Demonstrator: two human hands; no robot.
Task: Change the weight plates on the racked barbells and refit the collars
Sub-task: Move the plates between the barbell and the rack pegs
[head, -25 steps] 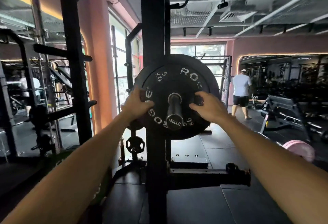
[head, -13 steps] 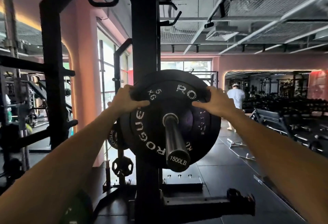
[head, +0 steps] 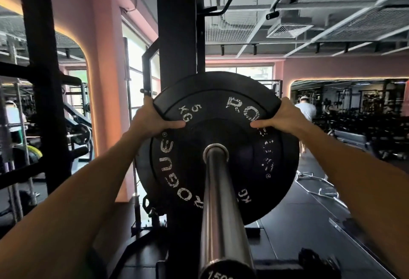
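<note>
The round black rubber weight plate [head: 223, 146], marked "ROGUE" and "5 KG" in worn white lettering, sits on the steel barbell sleeve [head: 221, 203], which passes through its centre hole and runs toward the camera. A second black plate [head: 143, 168] shows just behind it at the left edge. The left hand [head: 152, 121] grips the plate's upper-left rim, thumb on the face. The right hand [head: 281, 117] grips the upper-right rim likewise. The black steel rack upright [head: 177, 35] stands directly behind the plates. The floor [head: 298, 234] is dark rubber matting. Pink walls [head: 106, 57], bright windows and an exposed grey ceiling [head: 309, 13] enclose the room. A person in a white shirt [head: 306, 110] stands well apart at right.
</note>
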